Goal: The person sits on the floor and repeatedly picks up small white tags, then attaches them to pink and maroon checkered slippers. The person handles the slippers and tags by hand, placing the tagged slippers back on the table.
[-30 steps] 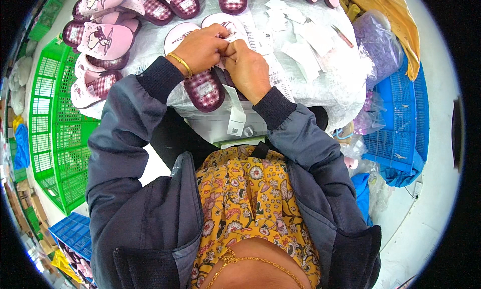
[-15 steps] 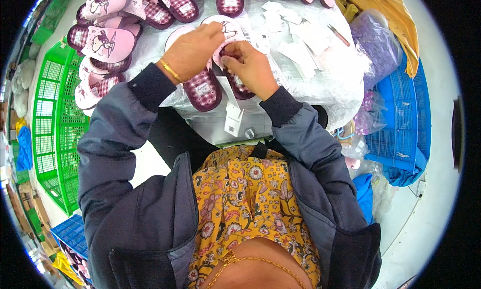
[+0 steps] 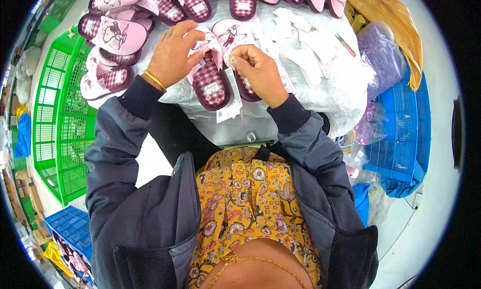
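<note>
In front of me on the table lie two pink slippers with maroon checked insoles, the left slipper (image 3: pixel 210 83) and the right slipper (image 3: pixel 233 33) side by side. My left hand (image 3: pixel 173 53) is by the left slipper's upper, thumb and fingers spread apart. My right hand (image 3: pixel 258 71) is closed in a pinch at the edge of the right slipper's upper; what the fingertips hold is hidden. A white paper tag (image 3: pixel 229 112) pokes out between and below the slippers, over the table's front edge.
More pink slippers (image 3: pixel 120 36) line the table's left and far sides. White paper tags (image 3: pixel 313 48) and a pair of tweezers (image 3: pixel 345 45) lie to the right on the plastic-covered table (image 3: pixel 330 101). A green crate (image 3: pixel 75 123) stands left, a blue crate (image 3: pixel 396 133) right.
My left hand has moved left, off the right slipper's upper, and its fingers have spread. The right hand stays pinched at the right slipper. The tag hangs less far down.
</note>
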`<state>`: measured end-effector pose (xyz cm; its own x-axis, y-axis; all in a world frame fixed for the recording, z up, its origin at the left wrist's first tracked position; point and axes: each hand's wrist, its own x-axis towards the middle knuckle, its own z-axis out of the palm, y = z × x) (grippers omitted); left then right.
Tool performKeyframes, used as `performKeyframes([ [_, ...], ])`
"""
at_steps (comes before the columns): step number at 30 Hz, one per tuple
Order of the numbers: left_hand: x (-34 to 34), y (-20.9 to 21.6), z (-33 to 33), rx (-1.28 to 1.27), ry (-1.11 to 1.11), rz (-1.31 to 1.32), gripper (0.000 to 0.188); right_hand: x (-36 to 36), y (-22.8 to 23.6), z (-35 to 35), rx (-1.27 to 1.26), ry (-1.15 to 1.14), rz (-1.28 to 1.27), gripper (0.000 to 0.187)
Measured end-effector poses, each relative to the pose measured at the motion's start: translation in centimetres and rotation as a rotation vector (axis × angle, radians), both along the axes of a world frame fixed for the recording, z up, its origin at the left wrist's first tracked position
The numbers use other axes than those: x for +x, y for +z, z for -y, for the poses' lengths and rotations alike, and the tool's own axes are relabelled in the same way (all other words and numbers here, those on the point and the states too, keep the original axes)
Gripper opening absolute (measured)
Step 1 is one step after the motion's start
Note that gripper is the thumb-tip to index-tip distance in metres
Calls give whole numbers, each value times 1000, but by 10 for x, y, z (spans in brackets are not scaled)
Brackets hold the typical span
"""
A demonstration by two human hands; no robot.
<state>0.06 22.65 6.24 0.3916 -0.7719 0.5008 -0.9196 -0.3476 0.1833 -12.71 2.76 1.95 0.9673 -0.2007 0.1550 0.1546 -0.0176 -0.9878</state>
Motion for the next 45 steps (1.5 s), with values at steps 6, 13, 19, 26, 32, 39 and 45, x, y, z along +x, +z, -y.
performKeyframes([
  [6,2,-17,15,80,-53,31,38,-1,5,-19,-484,-20,151,10],
  [13,4,-19,10,2,12,-143,29,11,-1,-32,-585,-124,56,21],
  [19,-2,-26,3,-84,-83,-157,15,18,-5,-40,-814,-243,83,21],
  [26,1,-46,5,-49,-15,-91,22,23,-11,-41,-884,-274,97,22],
  [32,3,-50,5,-77,-34,-175,26,22,-8,-40,-888,-222,70,18],
  [39,7,-51,6,-31,-29,-166,23,25,0,-49,-1046,-283,138,12],
  [45,11,-50,10,1,-35,-163,24,34,-7,-49,-1129,-326,195,14],
])
